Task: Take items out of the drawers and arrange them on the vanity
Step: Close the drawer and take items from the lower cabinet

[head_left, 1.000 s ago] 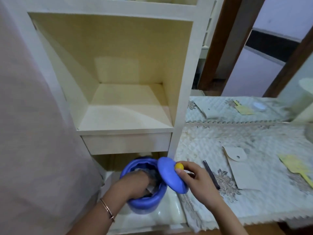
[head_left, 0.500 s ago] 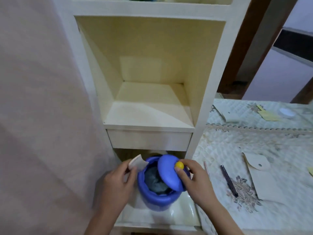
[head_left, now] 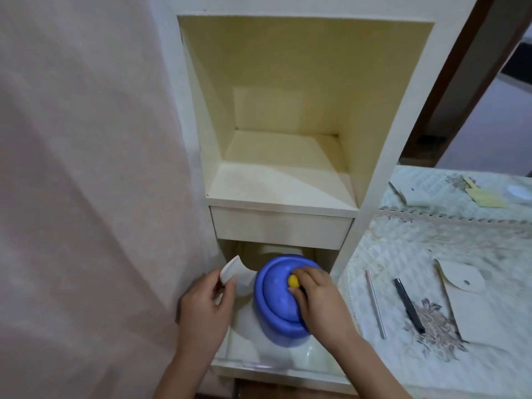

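Jar: blue jar (head_left: pixel 276 332) stands in the pulled-out drawer (head_left: pixel 273 370), its lid (head_left: pixel 273 292) resting over the mouth, probably to cover what is inside.
Right hand (head_left: pixel 319 300): thumb and fingers pinch the yellow knob (head_left: pixel 293 281), the lid's natural handle for seating it squarely.
Left hand (head_left: pixel 205 306): curled round a white card (head_left: pixel 234 273), held just left of the jar and clear of it, likely bound for the vanity.
Vanity (head_left: pixel 403 254): its cloth-covered top on the right bears a black pen (head_left: pixel 408 305), a silver rod (head_left: pixel 375 303) and a beige tag (head_left: pixel 466 289), laid apart.
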The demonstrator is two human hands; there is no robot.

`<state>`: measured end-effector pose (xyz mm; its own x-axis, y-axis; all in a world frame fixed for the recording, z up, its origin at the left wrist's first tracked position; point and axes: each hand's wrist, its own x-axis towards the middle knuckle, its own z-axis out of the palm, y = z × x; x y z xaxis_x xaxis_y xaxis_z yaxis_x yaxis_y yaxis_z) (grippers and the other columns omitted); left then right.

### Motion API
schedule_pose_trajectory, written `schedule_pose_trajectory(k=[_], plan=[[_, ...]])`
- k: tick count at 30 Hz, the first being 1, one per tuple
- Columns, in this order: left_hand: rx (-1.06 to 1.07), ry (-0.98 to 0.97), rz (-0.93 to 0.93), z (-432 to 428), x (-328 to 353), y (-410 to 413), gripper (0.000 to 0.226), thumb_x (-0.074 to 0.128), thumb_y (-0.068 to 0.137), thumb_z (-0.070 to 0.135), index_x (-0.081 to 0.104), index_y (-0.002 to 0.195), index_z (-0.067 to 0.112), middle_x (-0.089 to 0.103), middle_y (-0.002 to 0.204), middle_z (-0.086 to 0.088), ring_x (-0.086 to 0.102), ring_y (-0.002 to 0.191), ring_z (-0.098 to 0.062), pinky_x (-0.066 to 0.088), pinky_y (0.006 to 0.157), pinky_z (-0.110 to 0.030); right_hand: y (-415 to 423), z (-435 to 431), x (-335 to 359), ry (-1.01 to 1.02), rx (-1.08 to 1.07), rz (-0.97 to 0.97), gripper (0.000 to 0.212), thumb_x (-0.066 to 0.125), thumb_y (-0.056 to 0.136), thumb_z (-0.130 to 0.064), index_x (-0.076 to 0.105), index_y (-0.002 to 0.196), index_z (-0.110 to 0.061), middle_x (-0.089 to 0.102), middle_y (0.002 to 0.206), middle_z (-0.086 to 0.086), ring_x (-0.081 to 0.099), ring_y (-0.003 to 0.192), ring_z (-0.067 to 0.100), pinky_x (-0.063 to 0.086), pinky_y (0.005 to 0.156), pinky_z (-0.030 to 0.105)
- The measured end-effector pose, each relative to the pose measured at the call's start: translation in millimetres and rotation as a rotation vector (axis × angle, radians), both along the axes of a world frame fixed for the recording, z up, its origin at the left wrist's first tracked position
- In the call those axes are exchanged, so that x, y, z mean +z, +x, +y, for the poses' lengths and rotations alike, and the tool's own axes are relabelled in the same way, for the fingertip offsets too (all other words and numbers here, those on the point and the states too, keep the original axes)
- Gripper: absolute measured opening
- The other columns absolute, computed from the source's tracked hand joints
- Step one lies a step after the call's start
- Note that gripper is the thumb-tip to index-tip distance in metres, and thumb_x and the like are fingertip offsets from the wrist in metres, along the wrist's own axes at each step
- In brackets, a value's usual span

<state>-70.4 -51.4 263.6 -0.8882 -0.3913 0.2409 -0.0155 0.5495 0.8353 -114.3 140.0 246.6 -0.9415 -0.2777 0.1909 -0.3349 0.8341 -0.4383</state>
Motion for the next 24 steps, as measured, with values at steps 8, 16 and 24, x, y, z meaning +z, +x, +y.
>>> schedule_pose_trajectory(k=[8,16,24], plan=[[-0.045,-0.148,0.057,11,19,10,0.039,0.042,0.073,0.052,0.065,0.092,0.028,0.071,0.073,0.009,0.065,0.068,-0.011,0.043,0.071,-0.018,10,7,0,-0.158,0.033,-0.156,0.059,0.035,0.080,-0.048,0.054,0.124,-0.014,0.054,0.128,0.001,0.046,0.121,0.016,0.025,0.102,0.012],[-0.504,-0.264,0.648,82,22,9,0.017,0.057,0.080,0.010,0.069,0.092,0.011,0.068,0.089,0.004,0.057,0.084,-0.006,0.043,0.088,-0.013,70,89,-15,-0.253,-0.295,-0.159,0.033,0.048,0.085,-0.037,0.065,0.106,-0.017,0.066,0.105,-0.002,0.051,0.102,0.003,0.027,0.088,-0.005],[-0.958,-0.384,0.557,209,-38,-19,0.024,0.036,0.095,0.023,0.057,0.106,0.020,0.055,0.105,0.009,0.054,0.092,-0.010,0.042,0.093,-0.014,111,223,-43,-0.288,-0.605,-0.370,0.022,0.055,0.090,-0.024,0.063,0.110,-0.024,0.060,0.097,-0.013,0.056,0.095,0.000,0.039,0.081,0.010]])
